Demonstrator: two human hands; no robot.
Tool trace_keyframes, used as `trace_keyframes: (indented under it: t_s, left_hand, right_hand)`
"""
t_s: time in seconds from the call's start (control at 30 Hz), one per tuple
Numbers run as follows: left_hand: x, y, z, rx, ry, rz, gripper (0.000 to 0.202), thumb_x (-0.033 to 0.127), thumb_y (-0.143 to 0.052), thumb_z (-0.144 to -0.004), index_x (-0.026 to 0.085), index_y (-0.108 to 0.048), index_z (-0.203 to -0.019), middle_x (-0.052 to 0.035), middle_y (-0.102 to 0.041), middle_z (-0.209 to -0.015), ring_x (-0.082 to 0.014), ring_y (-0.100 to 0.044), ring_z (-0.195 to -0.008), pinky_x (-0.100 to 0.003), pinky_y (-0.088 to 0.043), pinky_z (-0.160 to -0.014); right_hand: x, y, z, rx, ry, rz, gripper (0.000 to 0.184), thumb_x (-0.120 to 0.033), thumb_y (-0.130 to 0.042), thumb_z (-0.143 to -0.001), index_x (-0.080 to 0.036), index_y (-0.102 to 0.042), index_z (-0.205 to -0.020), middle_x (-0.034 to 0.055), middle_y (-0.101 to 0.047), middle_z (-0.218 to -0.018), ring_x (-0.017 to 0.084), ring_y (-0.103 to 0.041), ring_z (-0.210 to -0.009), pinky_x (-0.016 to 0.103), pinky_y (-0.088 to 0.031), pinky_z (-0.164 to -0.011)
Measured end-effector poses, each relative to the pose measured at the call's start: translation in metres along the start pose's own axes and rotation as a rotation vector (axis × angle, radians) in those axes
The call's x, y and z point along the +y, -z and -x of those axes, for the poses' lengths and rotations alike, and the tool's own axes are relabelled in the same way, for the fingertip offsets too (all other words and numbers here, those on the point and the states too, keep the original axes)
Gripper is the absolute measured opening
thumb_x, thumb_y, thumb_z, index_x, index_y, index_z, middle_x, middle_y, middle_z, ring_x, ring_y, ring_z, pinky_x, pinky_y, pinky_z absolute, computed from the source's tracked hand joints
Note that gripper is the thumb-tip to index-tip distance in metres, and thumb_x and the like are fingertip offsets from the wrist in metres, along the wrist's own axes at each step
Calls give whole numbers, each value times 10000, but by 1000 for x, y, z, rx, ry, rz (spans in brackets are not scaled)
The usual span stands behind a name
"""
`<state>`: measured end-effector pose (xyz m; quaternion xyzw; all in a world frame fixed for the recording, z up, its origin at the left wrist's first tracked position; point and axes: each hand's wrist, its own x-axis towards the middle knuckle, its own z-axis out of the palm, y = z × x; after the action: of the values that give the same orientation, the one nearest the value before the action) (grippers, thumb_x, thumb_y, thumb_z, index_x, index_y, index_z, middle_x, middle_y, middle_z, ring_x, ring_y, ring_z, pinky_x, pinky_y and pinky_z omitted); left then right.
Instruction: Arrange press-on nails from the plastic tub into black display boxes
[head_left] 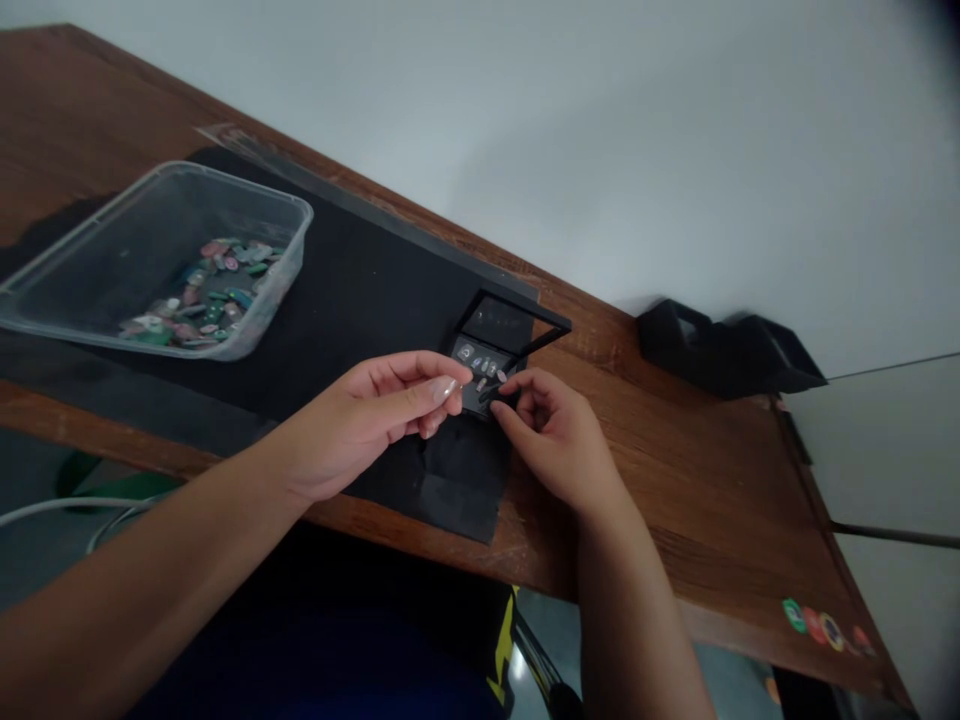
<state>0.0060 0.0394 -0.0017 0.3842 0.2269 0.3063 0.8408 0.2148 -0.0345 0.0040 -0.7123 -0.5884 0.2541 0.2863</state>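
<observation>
A small black hinged case [471, 401] lies with its lid [512, 322] raised; the lid has a clear window. Several tiny pale and pinkish pieces [486, 366] sit inside. Over the case's left side, my left hand [401, 405] pinches thumb against forefinger; what is between the tips is too small to make out. My right hand [551, 425] is at the near right corner, its fingers curled and its thumb and forefinger around a thin dark part. Whether that is the case's edge or a separate piece is unclear.
A clear plastic tub [262, 318] with many small coloured pieces [214, 305] stands to the left on a black mat [352, 290]. Black open bins [724, 345] stand by the wall at the right. Round stickers [814, 622] mark the wooden table's [675, 480] near right corner.
</observation>
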Motion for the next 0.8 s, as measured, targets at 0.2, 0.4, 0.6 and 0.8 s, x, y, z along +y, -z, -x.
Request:
trace_keyframes:
  t_s: [0.2, 0.4, 0.6, 0.8]
  left_hand:
    - [0, 0, 1, -4, -3, -20, 157, 352, -855, -787, 242, -809, -889, 23, -657, -718, -59, -523, -629, -149, -437, -611]
    - [1, 0, 1, 7, -1, -35, 179, 374, -858, -782, 240, -808, -890, 23, -644, -702, -61, -530, -636, -136, -447, -614]
    - [-1, 2, 3, 2, -3, -66, 139, 348, -824, -822, 241, -805, -908, 18, -640, -712, -61, -528, -641, -132, -445, -611]
    - [-3, 3, 3, -2, -12, -87, 85, 282, -783, -862, 229, -804, -925, 12, -639, -716, -56, -523, -637, -124, -442, -608]
  right_hand:
    - [-5, -3, 1, 50, 23, 36, 125, -316, -677, -879, -212, -709, -939, -78, -443, -572, 99, -419, -512, 245, -316, -523]
    - [-9, -4, 0, 84, 75, 184, 177, -348, -715, -871, -239, -763, -1001, -64, -501, -561, 104, -451, -510, 253, -313, -538]
    - [-6, -4, 0, 73, 120, 193, 156, -315, -693, -895, -260, -790, -1005, -40, -573, -606, 107, -480, -537, 249, -329, -553]
    - [-8, -4, 0, 65, 103, 207, 102, -306, -696, -893, -245, -777, -889, -53, -523, -550, 102, -450, -508, 255, -295, -528]
